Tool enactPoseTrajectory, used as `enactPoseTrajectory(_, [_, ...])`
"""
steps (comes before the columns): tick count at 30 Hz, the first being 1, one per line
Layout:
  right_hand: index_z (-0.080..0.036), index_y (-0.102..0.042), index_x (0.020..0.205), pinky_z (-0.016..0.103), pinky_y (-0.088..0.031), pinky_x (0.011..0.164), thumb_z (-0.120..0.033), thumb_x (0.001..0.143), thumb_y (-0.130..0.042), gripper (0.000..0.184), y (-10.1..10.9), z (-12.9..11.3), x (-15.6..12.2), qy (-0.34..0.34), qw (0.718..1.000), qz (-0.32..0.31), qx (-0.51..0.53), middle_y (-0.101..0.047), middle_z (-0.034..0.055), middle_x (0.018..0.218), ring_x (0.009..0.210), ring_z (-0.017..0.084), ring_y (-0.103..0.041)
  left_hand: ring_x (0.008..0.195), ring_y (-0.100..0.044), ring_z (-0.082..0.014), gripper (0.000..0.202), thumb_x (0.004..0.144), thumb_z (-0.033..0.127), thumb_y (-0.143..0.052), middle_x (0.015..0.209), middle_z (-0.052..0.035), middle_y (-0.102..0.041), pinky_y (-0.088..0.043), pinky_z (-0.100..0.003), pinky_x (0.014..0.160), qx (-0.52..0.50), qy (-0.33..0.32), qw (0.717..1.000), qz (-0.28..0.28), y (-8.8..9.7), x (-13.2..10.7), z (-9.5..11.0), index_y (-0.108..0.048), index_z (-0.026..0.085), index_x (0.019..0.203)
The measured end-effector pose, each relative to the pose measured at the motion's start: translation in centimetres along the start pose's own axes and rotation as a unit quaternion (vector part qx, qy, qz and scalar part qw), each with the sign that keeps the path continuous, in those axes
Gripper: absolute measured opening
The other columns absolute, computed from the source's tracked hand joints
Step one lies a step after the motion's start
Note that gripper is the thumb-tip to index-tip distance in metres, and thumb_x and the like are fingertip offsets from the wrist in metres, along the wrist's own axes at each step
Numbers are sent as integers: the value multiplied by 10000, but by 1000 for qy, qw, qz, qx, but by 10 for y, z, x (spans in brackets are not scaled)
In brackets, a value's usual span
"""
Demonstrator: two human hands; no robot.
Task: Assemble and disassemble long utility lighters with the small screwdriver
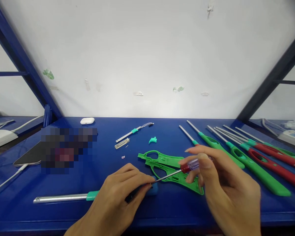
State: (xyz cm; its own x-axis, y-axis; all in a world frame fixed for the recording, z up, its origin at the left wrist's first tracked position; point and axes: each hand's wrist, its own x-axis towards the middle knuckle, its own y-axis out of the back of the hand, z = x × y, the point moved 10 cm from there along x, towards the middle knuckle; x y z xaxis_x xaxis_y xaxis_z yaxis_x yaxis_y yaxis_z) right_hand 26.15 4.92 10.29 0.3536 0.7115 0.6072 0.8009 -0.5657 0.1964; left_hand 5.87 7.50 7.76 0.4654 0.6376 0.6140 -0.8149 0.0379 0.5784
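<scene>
Hands sit nearest, both busy over the blue bench [177,209]. Left hand [123,193] is closed around a long lighter [64,198], pinning it flat so the metal tube pokes out to the left and a blue end shows just past the fingers. Right hand [223,193] pinches a small screwdriver [190,165] by its red-and-clear handle, the thin shaft slanting down so the tip meets that blue end. It looks like a screw in the lighter body is being worked, though the screw itself is too small to make out. I'd judge the next move needs the tip kept seated and the lighter held steady against the twist.

Just behind the shaft lie two green shell halves [167,160], open side up. Farther back are a teal trigger piece [152,140], a clear little tank [122,143] and a wired inner tube [134,130]. To the right is a row of green and red lighters [255,167], and by the wall a white earbud case [87,120].
</scene>
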Motion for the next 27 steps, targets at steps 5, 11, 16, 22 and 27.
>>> enactPoseTrajectory(5, [-316, -753, 1034, 236, -552, 519, -432, 1035, -622, 175, 5, -7, -3, 35, 998, 0, -51, -812, -41, 785, 498, 120, -672, 799, -697, -156, 295, 940, 31, -709, 901, 7, -795, -597, -233, 723, 3, 9, 1000, 1, 1, -2, -1, -773, 251, 1125])
enactPoseTrajectory(11, [-371, -721, 1189, 269, -573, 544, -335, 1047, -589, 197, -4, -26, -5, 96, 992, -60, -61, -817, -53, 833, 529, 143, -713, 782, -685, -158, 287, 956, 45, -692, 912, 6, -794, -583, -239, 709, 8, 1, 1000, -3, -5, 3, 1, -771, 259, 1130])
enactPoseTrajectory(16, [-354, -622, 1267, 216, -539, 496, -313, 1035, -629, 236, -16, -43, 9, 133, 987, -82, -34, -777, -60, 841, 579, 121, -715, 815, -688, -174, 272, 960, 70, -700, 926, -5, -792, -576, -259, 726, 9, -16, 1000, -4, -10, 12, 4, -766, 247, 1156])
enactPoseTrajectory(22, [-302, -620, 1073, 184, -525, 599, -295, 1086, -550, 71, -43, -46, 18, 139, 977, -160, -14, -721, -84, 802, 682, 95, -737, 830, -687, -163, 282, 928, 71, -741, 913, 15, -762, -565, -251, 744, 21, 5, 1000, -18, -12, 13, -2, -779, 274, 1120])
enactPoseTrajectory(27, [-290, -610, 1059, 183, -480, 604, -268, 1087, -541, 78, -52, -42, 12, 134, 972, -193, -2, -710, -84, 851, 650, 69, -679, 774, -693, -158, 249, 926, 72, -719, 884, 4, -743, -571, -246, 722, 36, 22, 999, -16, -10, 8, -9, -786, 257, 1079])
